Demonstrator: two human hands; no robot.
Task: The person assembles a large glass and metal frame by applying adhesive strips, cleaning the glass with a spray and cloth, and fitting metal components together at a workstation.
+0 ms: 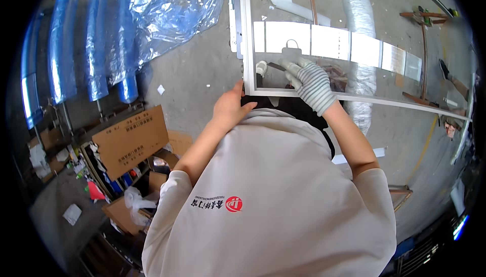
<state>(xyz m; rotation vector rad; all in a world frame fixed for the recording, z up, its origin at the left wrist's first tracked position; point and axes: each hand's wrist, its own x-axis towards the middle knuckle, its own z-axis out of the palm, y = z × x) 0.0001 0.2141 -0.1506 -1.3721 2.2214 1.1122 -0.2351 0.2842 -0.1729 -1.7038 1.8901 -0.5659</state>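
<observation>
In front of the wearer's waist, a white frame point(276, 92) held a clear pane point(324, 56), its near-left corner close to the body. From that corner one rail ran away from the wearer and the near rail ran off to the right; the far end was out of view, so the longer axis could not be settled.

Left hand point(230, 110), bare: fingers at the corner's outer edge, thumb spread, not clenched. Right hand point(310, 83), in a striped glove, reached across the near rail over the pane, fingers bent. A dark strip point(276, 66) lay at its fingertips, pointing left; whether that grip pinched it, could not tell. Key relation: strip just left of the right fingertips, between them and the left rail; right hand the nearer, left hand below and apart.

Blue rolls point(63, 44) stood left, a carton point(130, 140) nearer.
</observation>
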